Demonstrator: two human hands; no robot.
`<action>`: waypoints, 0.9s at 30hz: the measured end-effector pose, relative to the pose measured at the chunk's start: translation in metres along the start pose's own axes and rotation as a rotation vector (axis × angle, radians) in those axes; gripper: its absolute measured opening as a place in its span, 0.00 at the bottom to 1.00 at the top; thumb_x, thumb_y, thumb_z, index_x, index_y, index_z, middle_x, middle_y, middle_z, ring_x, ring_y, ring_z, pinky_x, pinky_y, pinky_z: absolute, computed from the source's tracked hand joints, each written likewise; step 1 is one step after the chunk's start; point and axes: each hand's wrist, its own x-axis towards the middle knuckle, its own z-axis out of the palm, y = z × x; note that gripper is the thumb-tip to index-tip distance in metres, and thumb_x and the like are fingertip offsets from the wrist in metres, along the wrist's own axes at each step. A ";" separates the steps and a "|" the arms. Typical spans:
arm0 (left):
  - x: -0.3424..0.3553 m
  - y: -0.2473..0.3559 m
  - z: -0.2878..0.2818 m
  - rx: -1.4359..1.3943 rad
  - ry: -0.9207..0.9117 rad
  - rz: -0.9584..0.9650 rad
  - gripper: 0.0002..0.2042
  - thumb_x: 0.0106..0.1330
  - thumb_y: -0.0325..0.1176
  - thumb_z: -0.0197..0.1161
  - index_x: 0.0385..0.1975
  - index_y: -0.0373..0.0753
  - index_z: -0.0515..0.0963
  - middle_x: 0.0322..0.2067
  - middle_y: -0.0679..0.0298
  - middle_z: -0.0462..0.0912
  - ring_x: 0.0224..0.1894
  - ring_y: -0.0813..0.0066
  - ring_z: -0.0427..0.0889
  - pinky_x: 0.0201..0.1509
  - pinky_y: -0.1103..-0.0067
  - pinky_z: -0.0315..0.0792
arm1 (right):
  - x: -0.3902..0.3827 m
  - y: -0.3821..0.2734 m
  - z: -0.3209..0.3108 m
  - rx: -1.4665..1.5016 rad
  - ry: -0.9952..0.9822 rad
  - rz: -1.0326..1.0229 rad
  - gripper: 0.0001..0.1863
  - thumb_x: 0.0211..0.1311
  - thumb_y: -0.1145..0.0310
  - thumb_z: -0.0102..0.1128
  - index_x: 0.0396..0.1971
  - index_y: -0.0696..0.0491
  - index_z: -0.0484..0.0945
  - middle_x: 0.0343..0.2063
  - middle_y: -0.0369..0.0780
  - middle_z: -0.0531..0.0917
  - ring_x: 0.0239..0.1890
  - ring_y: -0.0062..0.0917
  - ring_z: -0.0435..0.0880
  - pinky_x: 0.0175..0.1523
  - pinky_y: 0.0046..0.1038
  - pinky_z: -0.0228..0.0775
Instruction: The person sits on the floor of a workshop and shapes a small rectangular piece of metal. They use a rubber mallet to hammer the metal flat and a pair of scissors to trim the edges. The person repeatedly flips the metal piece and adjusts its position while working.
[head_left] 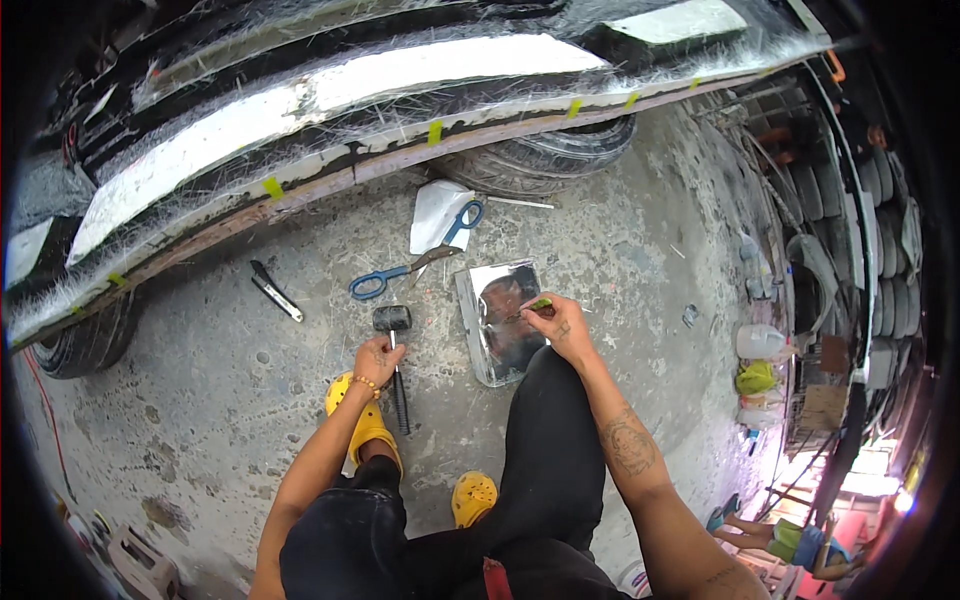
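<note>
My left hand [376,362] is closed around the metal shaft of a rubber mallet [392,318]. The mallet's black head points away from me and its black grip trails down beside my yellow clog. Pinched in the fingers of my right hand [566,330] is a small thing with a yellow-green part [541,303]; its exact kind is hard to make out. That hand is over a flat, shiny rectangular metal piece [480,350] lying on the floor by my right knee. Beyond the mallet, blue-handled shears [385,282] lie with handles spread, one over a white sheet [428,205].
A box cutter [276,292] lies on the concrete floor at left. Across the far side runs a long fibre-covered panel [435,132] with yellow-green tape bits, tyres [570,150] beneath it. At right are plastic jugs [762,342], stacked shelving and another person [790,540].
</note>
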 end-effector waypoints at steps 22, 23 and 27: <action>-0.030 0.058 -0.032 -0.102 -0.207 -0.002 0.14 0.73 0.42 0.58 0.35 0.35 0.77 0.17 0.63 0.76 0.15 0.74 0.75 0.20 0.74 0.67 | 0.032 0.042 -0.027 -0.540 -0.218 -0.294 0.09 0.61 0.68 0.68 0.37 0.57 0.85 0.33 0.44 0.85 0.37 0.33 0.85 0.45 0.34 0.77; -0.034 0.047 -0.032 -0.026 -0.147 0.078 0.14 0.74 0.42 0.57 0.34 0.35 0.76 0.17 0.63 0.77 0.15 0.74 0.75 0.20 0.74 0.67 | 0.034 0.047 -0.026 -0.394 -0.114 -0.268 0.10 0.62 0.67 0.68 0.38 0.57 0.85 0.35 0.44 0.85 0.38 0.33 0.85 0.45 0.33 0.77; -0.039 0.070 -0.022 -0.120 -0.231 -0.070 0.14 0.75 0.41 0.55 0.37 0.35 0.75 0.22 0.61 0.84 0.20 0.71 0.80 0.26 0.72 0.72 | 0.025 0.110 -0.061 -0.031 0.121 0.005 0.10 0.67 0.65 0.66 0.43 0.54 0.84 0.41 0.39 0.85 0.44 0.27 0.85 0.47 0.30 0.78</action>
